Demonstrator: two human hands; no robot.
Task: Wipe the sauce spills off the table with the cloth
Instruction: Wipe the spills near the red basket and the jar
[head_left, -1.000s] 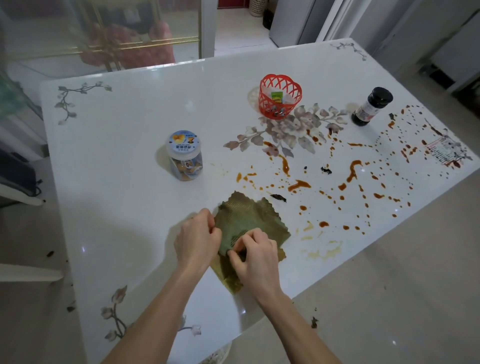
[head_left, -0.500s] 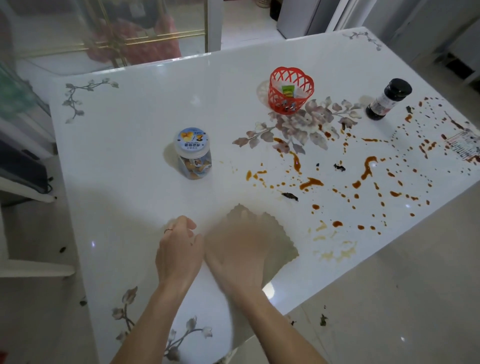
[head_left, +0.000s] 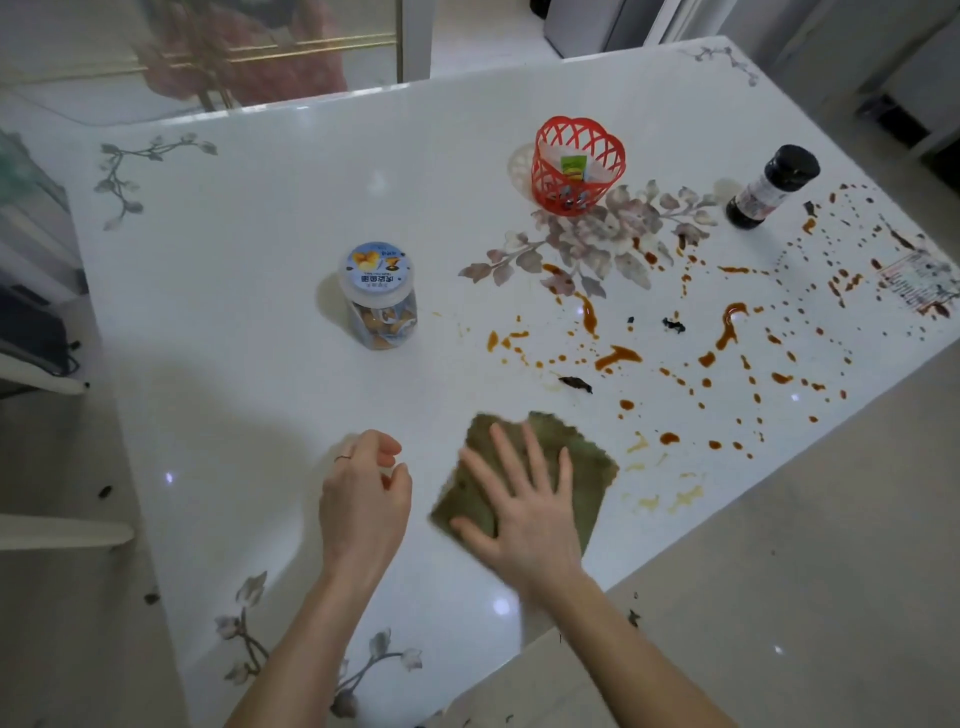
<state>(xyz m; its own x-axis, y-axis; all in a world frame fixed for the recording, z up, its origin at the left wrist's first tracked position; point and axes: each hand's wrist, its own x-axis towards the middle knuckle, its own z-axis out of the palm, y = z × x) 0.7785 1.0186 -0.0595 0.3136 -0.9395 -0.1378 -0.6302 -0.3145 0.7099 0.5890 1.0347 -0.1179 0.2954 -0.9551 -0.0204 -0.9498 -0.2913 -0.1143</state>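
An olive-green cloth (head_left: 587, 457) lies flat near the front edge of the white table (head_left: 249, 322). My right hand (head_left: 524, 504) presses on it with straight, spread fingers. My left hand (head_left: 363, 499) hovers just left of the cloth, fingers loosely curled, holding nothing. Brown sauce spills (head_left: 618, 356) and many small drops spread across the table to the right of the cloth, up to the right edge. Pale yellowish smears (head_left: 670, 499) lie just right of the cloth.
A clear snack jar (head_left: 379, 296) with a white lid stands behind the hands. A red plastic basket (head_left: 576, 163) and a dark sauce bottle (head_left: 774, 187) stand farther back right. Dark scraps (head_left: 575, 383) lie among the spills. The table's front edge runs close under my right wrist.
Both hands were gripping the bunched cloth. The left hand has let go and drawn left; the right hand has flattened onto the cloth, which now lies spread out.
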